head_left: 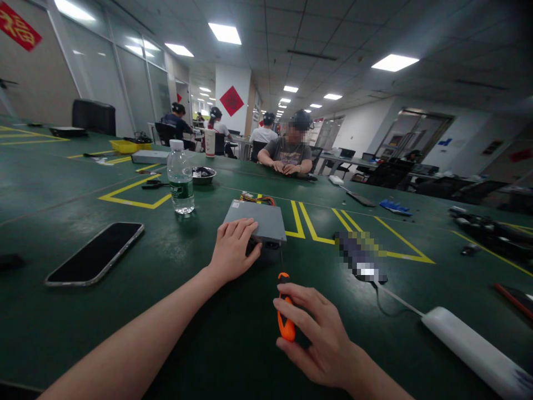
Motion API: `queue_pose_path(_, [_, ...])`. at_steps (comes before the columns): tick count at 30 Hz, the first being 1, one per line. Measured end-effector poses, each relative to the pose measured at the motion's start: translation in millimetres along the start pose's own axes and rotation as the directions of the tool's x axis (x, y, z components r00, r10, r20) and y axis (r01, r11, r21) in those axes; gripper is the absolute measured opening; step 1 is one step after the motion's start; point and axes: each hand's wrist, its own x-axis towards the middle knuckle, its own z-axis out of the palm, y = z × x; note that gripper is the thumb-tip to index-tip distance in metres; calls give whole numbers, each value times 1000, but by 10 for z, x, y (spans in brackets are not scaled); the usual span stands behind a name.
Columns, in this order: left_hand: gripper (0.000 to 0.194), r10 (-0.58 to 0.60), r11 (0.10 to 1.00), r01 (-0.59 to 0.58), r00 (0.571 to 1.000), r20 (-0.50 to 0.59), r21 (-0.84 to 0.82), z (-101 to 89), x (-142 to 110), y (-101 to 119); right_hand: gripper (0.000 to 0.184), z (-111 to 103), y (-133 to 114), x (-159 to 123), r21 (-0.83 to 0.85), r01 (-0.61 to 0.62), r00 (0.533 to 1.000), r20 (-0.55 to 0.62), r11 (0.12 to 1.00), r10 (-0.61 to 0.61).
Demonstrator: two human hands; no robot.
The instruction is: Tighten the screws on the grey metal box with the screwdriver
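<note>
A grey metal computer power supply unit (266, 218) lies on the green table, its coloured cables (258, 199) coming out at the far side. My left hand (234, 247) grips its near left part, fingers over the top and thumb against the front face, partly covering that face. In my right hand (318, 328) is an orange and black screwdriver (286, 316), held between thumb and fingers. Its thin shaft points away from me, up to the near right edge of the power supply unit, beside the socket. Whether the tip touches a screw is too small to tell.
Left of the unit stand a water bottle (181, 180) and a metal bowl (203, 175); a phone (96, 253) lies nearer. On the right are a white power strip (470, 344), its cord and a blue glove (395, 208). Another person (291, 147) sits across the table.
</note>
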Motion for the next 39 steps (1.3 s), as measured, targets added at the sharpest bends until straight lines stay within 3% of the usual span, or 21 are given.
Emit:
queue_pose_path(4, [38,-4,1000,4,1000,8,13,-3,0,0,30,25,3,-3,51,-30,993,-113,998,35])
queue_pose_path(8, [38,-5,1000,5,1000,7,15,4,1,-1,36,26,8,-18,99,-54,996,-60,994,60])
queue_pose_path(12, [38,-8,1000,8,1000,7,9,2,-3,0,34,10,11,6,20,2,1000,-24,1000,-1])
queue_pose_path(18, [37,-8,1000,8,1000,8,4,-2,-3,5,33,20,22,7,58,24,985,-170,998,-14])
queue_pose_path(23, [39,-6,1000,6,1000,7,15,5,-1,1,34,35,8,8,110,101,988,-130,989,-86])
queue_pose_path(30, [38,-2,1000,2,1000,6,23,3,-8,2,33,105,19,23,123,54,997,-67,991,-46])
queue_pose_path(39, [39,-6,1000,6,1000,12,27,4,-9,-4,36,124,20,26,120,52,996,-81,991,-43])
